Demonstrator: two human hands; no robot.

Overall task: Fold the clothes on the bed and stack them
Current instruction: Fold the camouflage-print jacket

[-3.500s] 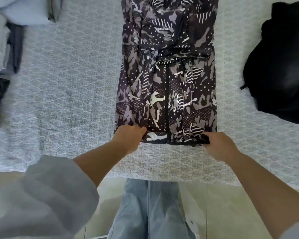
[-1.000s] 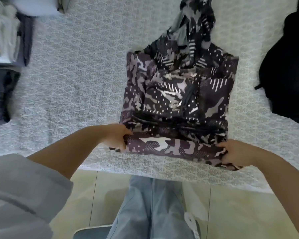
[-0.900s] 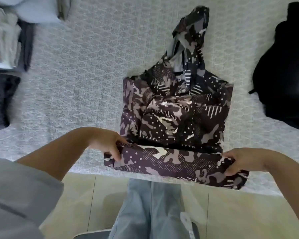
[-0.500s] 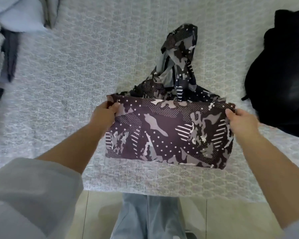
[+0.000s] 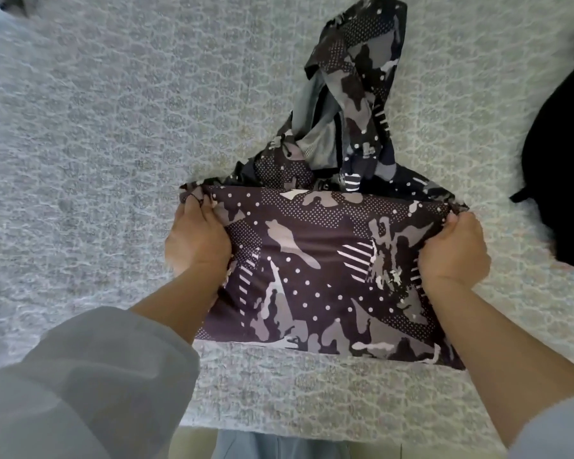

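Hem section of the camouflage jacket (image 5: pixel 318 266) has been lifted from the near edge of the bed (image 5: pixel 96 144) and carried toward 12 o'clock, so the lower half now lies doubled over the upper half. A moment ago the same edge was still airborne between the hands; it is now down on the fabric beneath. Judgement: the lengthwise fold is essentially made, and the hood (image 5: pixel 355 77), which projects past the folded edge toward 12 o'clock, remains to be tucked before the piece can be stacked.

Hand state: the left hand (image 5: pixel 196 240) pinches the folded edge at its 9 o'clock corner, with the fabric bunched at the fingertips. The right hand (image 5: pixel 453 250) is clenched round the 3 o'clock corner.

Materials and shapes:
- Jacket: thin, smooth woven shell with a slight sheen, printed in dark purple-brown, grey and white patches, dots and stripes. The folded body forms a rough rectangle with a straight near edge.
- Hood: limp and creased, showing a pale grey mesh lining.
- Bed cover: light grey, with a raised lattice texture, soft-looking.
- Black garment (image 5: pixel 557 154): matte heap at 3 o'clock, apart from the jacket
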